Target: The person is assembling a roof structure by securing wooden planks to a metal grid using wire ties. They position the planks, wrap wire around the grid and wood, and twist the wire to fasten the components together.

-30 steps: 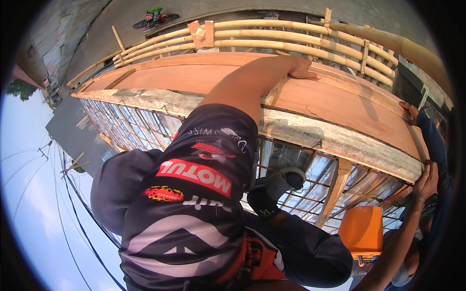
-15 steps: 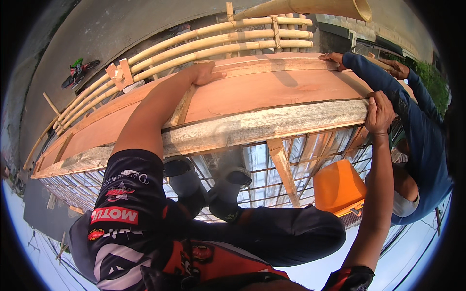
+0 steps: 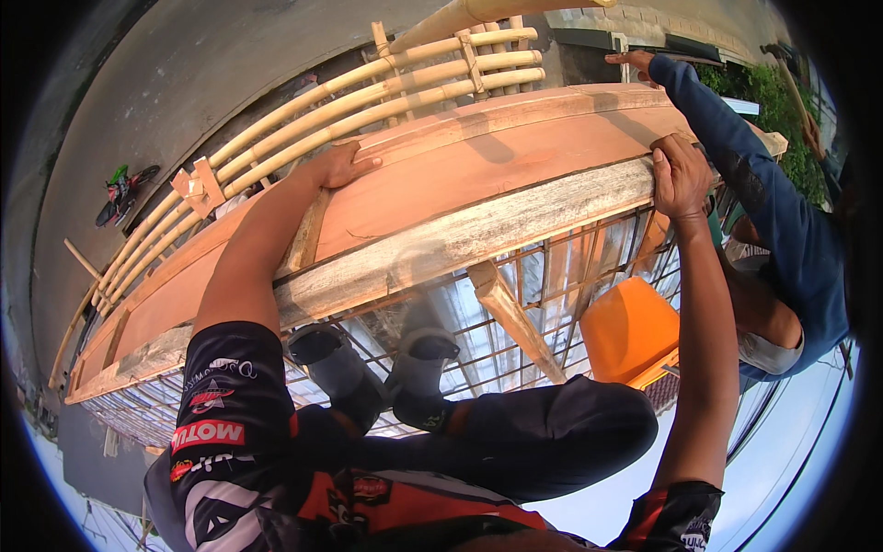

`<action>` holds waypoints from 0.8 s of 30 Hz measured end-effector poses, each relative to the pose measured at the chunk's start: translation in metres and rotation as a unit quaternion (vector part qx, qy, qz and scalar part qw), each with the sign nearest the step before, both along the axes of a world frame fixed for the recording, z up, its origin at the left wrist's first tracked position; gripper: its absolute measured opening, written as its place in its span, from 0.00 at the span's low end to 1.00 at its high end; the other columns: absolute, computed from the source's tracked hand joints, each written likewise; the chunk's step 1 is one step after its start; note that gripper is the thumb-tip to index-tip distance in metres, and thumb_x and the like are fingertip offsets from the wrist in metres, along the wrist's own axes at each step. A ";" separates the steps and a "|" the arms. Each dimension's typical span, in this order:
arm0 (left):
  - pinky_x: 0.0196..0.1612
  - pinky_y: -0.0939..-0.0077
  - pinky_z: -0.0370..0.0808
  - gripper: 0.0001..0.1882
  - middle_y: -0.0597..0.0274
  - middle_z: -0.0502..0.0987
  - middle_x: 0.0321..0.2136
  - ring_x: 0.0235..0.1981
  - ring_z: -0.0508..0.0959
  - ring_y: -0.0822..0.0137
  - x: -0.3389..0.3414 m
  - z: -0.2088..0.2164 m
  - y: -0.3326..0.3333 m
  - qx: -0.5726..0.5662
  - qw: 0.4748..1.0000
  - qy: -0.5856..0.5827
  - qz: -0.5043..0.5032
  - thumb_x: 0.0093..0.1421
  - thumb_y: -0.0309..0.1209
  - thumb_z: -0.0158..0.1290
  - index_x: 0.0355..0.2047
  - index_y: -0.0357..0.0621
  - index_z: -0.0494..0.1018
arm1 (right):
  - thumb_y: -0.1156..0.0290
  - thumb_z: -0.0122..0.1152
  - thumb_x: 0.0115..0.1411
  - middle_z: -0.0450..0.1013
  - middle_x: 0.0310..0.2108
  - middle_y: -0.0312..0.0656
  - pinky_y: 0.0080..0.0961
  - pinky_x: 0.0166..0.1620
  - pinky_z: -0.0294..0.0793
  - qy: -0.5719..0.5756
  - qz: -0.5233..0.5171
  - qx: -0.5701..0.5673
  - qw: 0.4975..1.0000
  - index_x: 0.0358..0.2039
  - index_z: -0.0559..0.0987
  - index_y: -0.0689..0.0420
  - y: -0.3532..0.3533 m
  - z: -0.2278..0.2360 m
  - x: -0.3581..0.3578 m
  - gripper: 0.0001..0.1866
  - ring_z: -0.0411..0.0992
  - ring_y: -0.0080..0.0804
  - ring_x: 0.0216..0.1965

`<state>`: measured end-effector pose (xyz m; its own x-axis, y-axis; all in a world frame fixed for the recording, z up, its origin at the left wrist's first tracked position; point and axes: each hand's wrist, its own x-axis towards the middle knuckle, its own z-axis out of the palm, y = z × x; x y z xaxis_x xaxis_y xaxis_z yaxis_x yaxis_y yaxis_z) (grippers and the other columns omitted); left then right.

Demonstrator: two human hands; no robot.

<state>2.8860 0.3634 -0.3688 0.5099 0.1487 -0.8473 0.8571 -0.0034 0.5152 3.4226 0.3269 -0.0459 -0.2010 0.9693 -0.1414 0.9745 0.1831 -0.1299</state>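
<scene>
Grey pavement [image 3: 230,55] beyond a sunlit bamboo railing [image 3: 432,75], green foliage [image 3: 777,97], blue sky [image 3: 607,483].

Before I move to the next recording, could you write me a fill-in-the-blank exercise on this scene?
The person's bare ____ hand grips the whitish, weathered wooden beam.
The co-worker's long fabric sleeve is dark ____.
The long, round, yellowish rails are made of ____.

Missing words: right; blue; bamboo.

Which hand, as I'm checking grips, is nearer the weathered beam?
Right: the right hand grips the weathered beam; left hand is across the panel, at its far edge.
</scene>
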 end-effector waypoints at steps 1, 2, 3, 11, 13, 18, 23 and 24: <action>0.72 0.52 0.69 0.56 0.28 0.73 0.67 0.69 0.74 0.39 0.000 -0.001 0.001 -0.002 1.000 0.001 -0.006 0.69 0.76 0.45 0.70 0.28 0.66 | 0.62 0.56 0.70 0.73 0.29 0.44 0.42 0.38 0.70 0.001 0.000 -0.002 1.000 0.33 0.79 0.54 0.000 0.000 0.000 0.11 0.75 0.52 0.33; 0.72 0.53 0.69 0.57 0.29 0.73 0.67 0.69 0.74 0.40 0.000 -0.002 0.003 0.001 1.000 -0.001 -0.015 0.69 0.76 0.45 0.71 0.29 0.66 | 0.62 0.56 0.70 0.73 0.29 0.44 0.43 0.38 0.71 -0.001 -0.005 0.000 1.000 0.33 0.79 0.54 -0.001 0.001 -0.001 0.11 0.75 0.52 0.34; 0.72 0.53 0.69 0.57 0.30 0.73 0.68 0.69 0.74 0.40 0.000 -0.003 0.005 0.003 1.000 -0.003 -0.024 0.69 0.76 0.46 0.72 0.29 0.65 | 0.62 0.56 0.70 0.73 0.29 0.45 0.43 0.38 0.71 0.000 -0.008 0.000 1.000 0.33 0.79 0.54 -0.002 0.000 0.001 0.11 0.75 0.52 0.34; 0.78 0.54 0.63 0.54 0.36 0.70 0.72 0.74 0.69 0.43 -0.020 0.009 0.034 0.013 0.994 0.026 -0.101 0.72 0.75 0.38 0.79 0.40 0.60 | 0.61 0.55 0.71 0.74 0.30 0.46 0.46 0.38 0.72 0.003 -0.014 -0.003 1.000 0.34 0.78 0.54 -0.006 -0.005 0.010 0.12 0.75 0.56 0.34; 0.79 0.52 0.62 0.54 0.38 0.67 0.74 0.76 0.67 0.43 -0.031 0.027 0.058 0.049 0.990 0.035 -0.125 0.73 0.75 0.35 0.78 0.40 0.60 | 0.60 0.54 0.72 0.74 0.31 0.46 0.47 0.39 0.72 0.004 -0.022 -0.005 1.000 0.35 0.78 0.54 -0.007 -0.005 0.011 0.12 0.75 0.57 0.35; 0.77 0.47 0.65 0.48 0.39 0.71 0.71 0.73 0.69 0.42 -0.072 0.110 0.115 0.144 0.970 0.091 -0.171 0.76 0.71 0.35 0.75 0.42 0.65 | 0.61 0.53 0.73 0.75 0.32 0.48 0.49 0.40 0.72 0.000 -0.009 0.001 1.000 0.35 0.77 0.55 -0.004 -0.007 0.013 0.13 0.75 0.58 0.36; 0.74 0.45 0.69 0.42 0.41 0.74 0.69 0.71 0.73 0.42 -0.124 0.252 0.136 0.224 0.959 0.131 -0.115 0.77 0.68 0.39 0.73 0.47 0.70 | 0.61 0.53 0.74 0.75 0.33 0.48 0.49 0.42 0.71 -0.013 -0.003 -0.005 1.000 0.36 0.77 0.55 -0.006 -0.003 0.008 0.13 0.76 0.56 0.38; 0.73 0.45 0.70 0.42 0.42 0.74 0.69 0.70 0.73 0.42 -0.142 0.286 0.132 0.237 0.958 0.133 -0.089 0.77 0.68 0.40 0.72 0.46 0.70 | 0.61 0.52 0.75 0.75 0.34 0.48 0.49 0.42 0.71 -0.011 -0.003 -0.005 1.000 0.36 0.77 0.55 -0.007 -0.003 0.005 0.13 0.76 0.56 0.38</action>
<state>2.7438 0.4954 -0.0832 0.3374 0.4801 -0.8098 0.9224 -0.3403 0.1826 3.4277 0.3198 -0.0492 -0.1920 0.9690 -0.1557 0.9781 0.1759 -0.1113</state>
